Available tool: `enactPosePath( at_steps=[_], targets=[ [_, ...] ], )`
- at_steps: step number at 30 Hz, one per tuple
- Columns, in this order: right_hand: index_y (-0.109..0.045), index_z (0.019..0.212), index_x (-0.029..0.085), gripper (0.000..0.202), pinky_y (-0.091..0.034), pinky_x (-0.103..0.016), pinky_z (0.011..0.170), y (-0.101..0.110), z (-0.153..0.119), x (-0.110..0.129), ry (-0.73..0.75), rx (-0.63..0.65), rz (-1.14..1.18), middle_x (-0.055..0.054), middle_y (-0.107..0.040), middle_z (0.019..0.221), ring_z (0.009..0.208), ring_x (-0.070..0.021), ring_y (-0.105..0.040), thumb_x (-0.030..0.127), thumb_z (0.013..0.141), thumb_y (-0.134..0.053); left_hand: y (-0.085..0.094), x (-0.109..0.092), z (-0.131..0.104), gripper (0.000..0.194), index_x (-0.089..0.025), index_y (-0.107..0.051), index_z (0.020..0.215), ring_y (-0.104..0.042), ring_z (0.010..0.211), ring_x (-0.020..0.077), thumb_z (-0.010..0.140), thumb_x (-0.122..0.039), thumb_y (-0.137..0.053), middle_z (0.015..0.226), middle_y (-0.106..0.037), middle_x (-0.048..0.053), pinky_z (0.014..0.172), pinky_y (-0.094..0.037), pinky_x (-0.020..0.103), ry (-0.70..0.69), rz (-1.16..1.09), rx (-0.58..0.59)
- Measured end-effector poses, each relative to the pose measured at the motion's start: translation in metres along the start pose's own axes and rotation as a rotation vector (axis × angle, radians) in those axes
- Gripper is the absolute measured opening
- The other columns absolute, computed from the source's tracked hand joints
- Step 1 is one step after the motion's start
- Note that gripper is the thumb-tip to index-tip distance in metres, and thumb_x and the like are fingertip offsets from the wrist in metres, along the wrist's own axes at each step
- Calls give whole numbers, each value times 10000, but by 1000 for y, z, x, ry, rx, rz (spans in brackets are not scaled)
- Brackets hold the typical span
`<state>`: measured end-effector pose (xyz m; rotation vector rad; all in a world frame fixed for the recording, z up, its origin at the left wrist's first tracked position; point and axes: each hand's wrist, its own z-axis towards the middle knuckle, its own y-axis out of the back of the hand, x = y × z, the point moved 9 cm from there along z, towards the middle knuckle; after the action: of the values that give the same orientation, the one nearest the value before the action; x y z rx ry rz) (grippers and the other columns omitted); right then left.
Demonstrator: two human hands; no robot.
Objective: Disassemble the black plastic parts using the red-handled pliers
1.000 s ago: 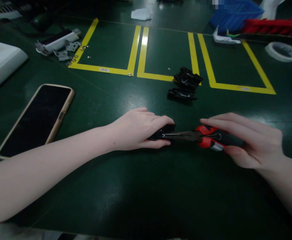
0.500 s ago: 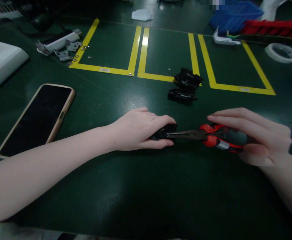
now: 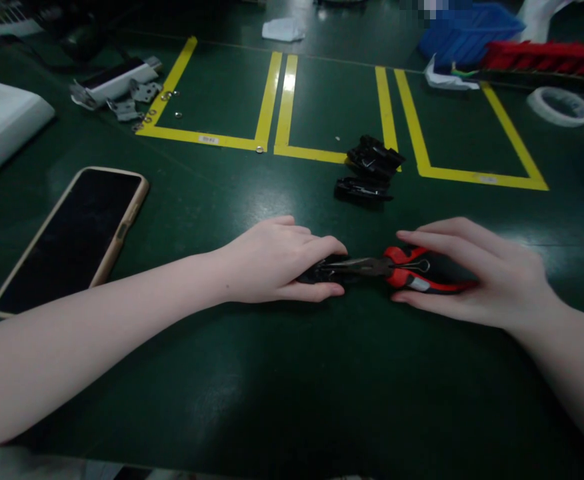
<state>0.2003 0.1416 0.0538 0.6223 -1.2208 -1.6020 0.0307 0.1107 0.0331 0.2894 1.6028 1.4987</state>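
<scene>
My left hand [image 3: 292, 260] is closed around a small black part [image 3: 317, 270], mostly hidden by the fingers and thumb. Long-nosed pliers [image 3: 377, 268] with red and black handles lie horizontally, their jaw tips at that part. My right hand [image 3: 492, 273] wraps loosely about the plier handles, fingers along the far side and thumb along the near side. A wire spring shows between the handles. Beyond the hands, two black plastic pieces [image 3: 372, 160] rest one in front of the other, the farther one over a strip of yellow tape [image 3: 312, 155].
At the left lie a phone in a tan case [image 3: 72, 240] and a white casing [image 3: 5, 130]. Metal brackets [image 3: 125, 109] and several small rings sit near the taped outlines. A tape roll [image 3: 561, 107], red brush [image 3: 547, 59] and blue bin [image 3: 472, 33] stand at back right.
My right hand has moved left along the plier handles, and its thumb now reaches forward beside them. The pliers have shifted slightly left toward my left hand, which stays nearly still.
</scene>
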Motion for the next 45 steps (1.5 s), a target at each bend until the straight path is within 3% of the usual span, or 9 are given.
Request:
enactPosePath(
  at_steps=[7, 12, 14, 18, 22, 26, 32, 37, 45],
  targets=[
    [-496, 1473, 310, 608, -625, -453, 735, -1, 0, -2, 36, 1, -64, -107, -658, 1139, 954, -295, -701, 371, 901, -692, 1, -1, -1, 411, -138, -609, 1288, -697, 849, 176, 1029, -457, -588, 1036, -769, 32, 783, -437, 304, -16, 17, -28],
    [-465, 1478, 302, 634, -503, -687, 1034, 1, 4, -1, 20, -22, -170, -136, -675, 1180, 1125, -392, -674, 350, 889, -696, 4, 0, -1, 416, -119, -611, 1283, -669, 756, 158, 1004, -427, -636, 987, -767, 35, 746, -439, 285, -7, 39, -56],
    [-453, 1486, 292, 654, -472, -712, 1068, 0, 6, 1, 33, -24, -180, -139, -679, 1204, 1175, -408, -660, 378, 886, -699, 4, -1, -1, 417, -116, -614, 1281, -660, 743, 157, 1004, -427, -635, 976, -764, 36, 735, -436, 281, -4, 47, -65],
    [-411, 1519, 282, 659, -495, -690, 1058, -6, 6, -1, 40, 20, -135, -151, -663, 1275, 1208, -412, -646, 389, 916, -655, 4, -1, 0, 420, -117, -615, 1283, -647, 721, 153, 1007, -434, -626, 934, -750, 25, 739, -435, 281, -6, 40, -58],
    [-443, 1491, 228, 604, -604, -557, 847, -4, 3, 0, 77, 6, -89, -174, -667, 1224, 1085, -379, -685, 423, 942, -600, 4, -1, -1, 424, -121, -615, 1277, -648, 730, 158, 1012, -451, -613, 940, -750, 30, 739, -434, 282, -3, 31, -66],
    [-527, 1390, 202, 556, -617, -437, 738, 3, 3, 7, 109, -55, -87, -144, -696, 1102, 949, -300, -713, 434, 904, -668, 5, -1, -1, 419, -125, -620, 1262, -650, 742, 163, 1013, -461, -605, 981, -760, 41, 736, -430, 285, 5, 17, -59],
    [-565, 1298, 247, 474, -617, -429, 684, 3, 5, 10, 43, -56, -87, -113, -712, 1060, 897, -288, -728, 476, 903, -695, 4, -1, -1, 425, -118, -622, 1253, -653, 740, 172, 1017, -470, -593, 953, -759, 41, 724, -415, 291, 4, 4, -59],
    [-588, 1242, 196, 450, -624, -394, 668, 3, 6, 15, 85, -73, -80, -115, -717, 1030, 866, -265, -730, 458, 897, -709, 5, -1, -2, 424, -120, -622, 1246, -657, 744, 176, 1015, -474, -593, 944, -756, 40, 730, -414, 296, -12, 13, -71],
    [-605, 1315, 227, 470, -619, -394, 676, 0, 0, 10, 98, -84, -49, -124, -687, 1106, 922, -269, -711, 424, 899, -699, 4, -2, -2, 418, -129, -618, 1249, -663, 751, 171, 1023, -477, -579, 953, -757, 41, 745, -434, 294, -21, 21, -64]
  ],
)
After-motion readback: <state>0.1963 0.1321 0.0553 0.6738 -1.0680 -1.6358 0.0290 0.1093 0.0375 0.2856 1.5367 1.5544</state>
